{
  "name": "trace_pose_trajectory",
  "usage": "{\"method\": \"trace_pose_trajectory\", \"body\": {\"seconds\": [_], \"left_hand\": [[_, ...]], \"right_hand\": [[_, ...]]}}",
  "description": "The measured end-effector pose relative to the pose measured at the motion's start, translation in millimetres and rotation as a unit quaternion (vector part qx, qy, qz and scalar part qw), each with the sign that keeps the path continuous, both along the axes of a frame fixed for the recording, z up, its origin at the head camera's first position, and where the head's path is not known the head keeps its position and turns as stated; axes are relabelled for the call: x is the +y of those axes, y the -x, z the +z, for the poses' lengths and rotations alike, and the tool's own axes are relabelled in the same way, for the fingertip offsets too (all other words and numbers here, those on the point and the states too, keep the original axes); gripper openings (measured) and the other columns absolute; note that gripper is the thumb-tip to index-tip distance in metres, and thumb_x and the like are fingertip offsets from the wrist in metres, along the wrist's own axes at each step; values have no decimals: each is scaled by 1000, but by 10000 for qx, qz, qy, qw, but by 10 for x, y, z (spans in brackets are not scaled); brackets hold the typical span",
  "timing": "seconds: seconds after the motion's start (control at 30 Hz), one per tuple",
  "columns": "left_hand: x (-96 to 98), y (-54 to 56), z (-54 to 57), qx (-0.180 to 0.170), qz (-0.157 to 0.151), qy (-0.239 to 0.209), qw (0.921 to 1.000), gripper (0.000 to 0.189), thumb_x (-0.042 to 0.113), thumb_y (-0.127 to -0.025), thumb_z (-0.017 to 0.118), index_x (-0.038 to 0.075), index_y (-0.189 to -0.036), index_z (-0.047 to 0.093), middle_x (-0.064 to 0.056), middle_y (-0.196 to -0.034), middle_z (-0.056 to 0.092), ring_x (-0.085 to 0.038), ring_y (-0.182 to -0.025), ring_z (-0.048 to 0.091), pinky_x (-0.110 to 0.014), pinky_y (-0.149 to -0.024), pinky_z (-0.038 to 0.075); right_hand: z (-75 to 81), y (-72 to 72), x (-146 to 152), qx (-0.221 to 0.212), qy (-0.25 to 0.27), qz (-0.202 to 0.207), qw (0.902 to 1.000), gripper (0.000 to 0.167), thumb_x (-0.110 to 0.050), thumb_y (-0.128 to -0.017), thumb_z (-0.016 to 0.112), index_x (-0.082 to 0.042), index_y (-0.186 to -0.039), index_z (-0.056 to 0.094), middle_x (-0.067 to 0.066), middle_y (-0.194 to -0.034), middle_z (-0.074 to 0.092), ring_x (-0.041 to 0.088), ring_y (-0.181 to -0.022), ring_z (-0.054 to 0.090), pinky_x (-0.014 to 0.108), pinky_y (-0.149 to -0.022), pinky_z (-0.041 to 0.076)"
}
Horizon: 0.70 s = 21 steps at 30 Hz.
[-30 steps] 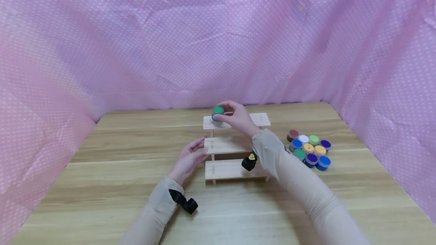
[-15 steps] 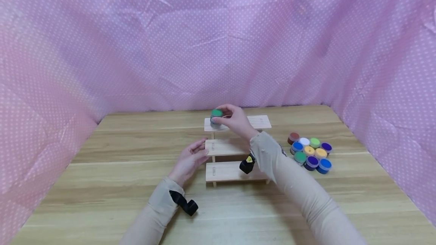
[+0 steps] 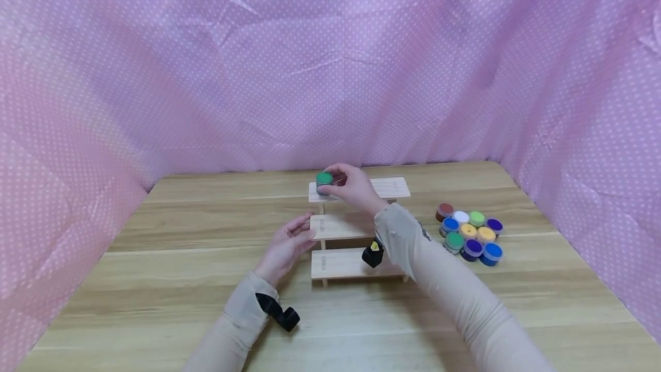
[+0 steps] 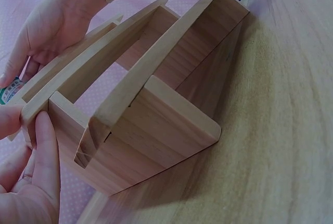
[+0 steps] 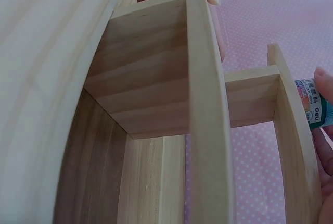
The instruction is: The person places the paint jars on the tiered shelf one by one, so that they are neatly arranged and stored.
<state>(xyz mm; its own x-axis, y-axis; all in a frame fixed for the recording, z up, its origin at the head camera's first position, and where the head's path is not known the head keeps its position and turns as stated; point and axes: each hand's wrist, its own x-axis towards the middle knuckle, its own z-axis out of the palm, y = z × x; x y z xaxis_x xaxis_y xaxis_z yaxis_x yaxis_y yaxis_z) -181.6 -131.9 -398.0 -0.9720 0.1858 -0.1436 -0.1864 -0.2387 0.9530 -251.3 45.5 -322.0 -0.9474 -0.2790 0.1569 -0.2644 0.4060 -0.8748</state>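
A three-step wooden display rack [image 3: 338, 263] stands on the table, its steps rising toward the back. My right hand [image 3: 356, 188] holds a green-lidded paint jar [image 3: 324, 179] between thumb and fingers at the left end of the top step. In the right wrist view the jar's printed label [image 5: 308, 99] shows, with its base right at the top board. My left hand [image 3: 286, 245] grips the left end of the middle step, thumb on top and fingers beneath, as the left wrist view also shows in its fingers [image 4: 46, 156].
Right of the rack, several paint jars stand grouped on the wooden table [image 3: 170, 280], among them a brown-lidded jar [image 3: 444, 211], a green-lidded jar [image 3: 454, 241] and a blue-lidded jar [image 3: 492, 253]. A pink dotted cloth [image 3: 330, 73] hangs behind the table.
My right hand has brought the green-lidded jar slightly left and down onto the left end of the top step. The left hand keeps its grip on the middle step.
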Motion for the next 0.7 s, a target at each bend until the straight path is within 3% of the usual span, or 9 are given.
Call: {"method": "trace_pose_trajectory", "body": {"seconds": [0.43, 0.7], "left_hand": [[-5, 21, 5, -44, 4, -36, 10000, 55, -8, -90, 51, -3, -143, 34, -3, -110, 54, -7, -91, 59, -22, -85, 54], [10, 22, -10, -119, 91, -7, 9999, 54, -8, -90, 52, -1, -142, 37, -4, -111, 55, -7, -90, 60, -22, -84, 55]], "right_hand": [[26, 1, -4, 158, -112, 10, 9998, 40, -18, -81, 75, -6, -116, 60, 9, -108, 65, 22, -97, 61, 29, -85, 54], [41, -13, 135, -108, 136, 206, 9996, 52, -19, -82, 74, -8, -128, 53, 10, -119, 58, 26, -109, 57, 36, -93, 52]]}}
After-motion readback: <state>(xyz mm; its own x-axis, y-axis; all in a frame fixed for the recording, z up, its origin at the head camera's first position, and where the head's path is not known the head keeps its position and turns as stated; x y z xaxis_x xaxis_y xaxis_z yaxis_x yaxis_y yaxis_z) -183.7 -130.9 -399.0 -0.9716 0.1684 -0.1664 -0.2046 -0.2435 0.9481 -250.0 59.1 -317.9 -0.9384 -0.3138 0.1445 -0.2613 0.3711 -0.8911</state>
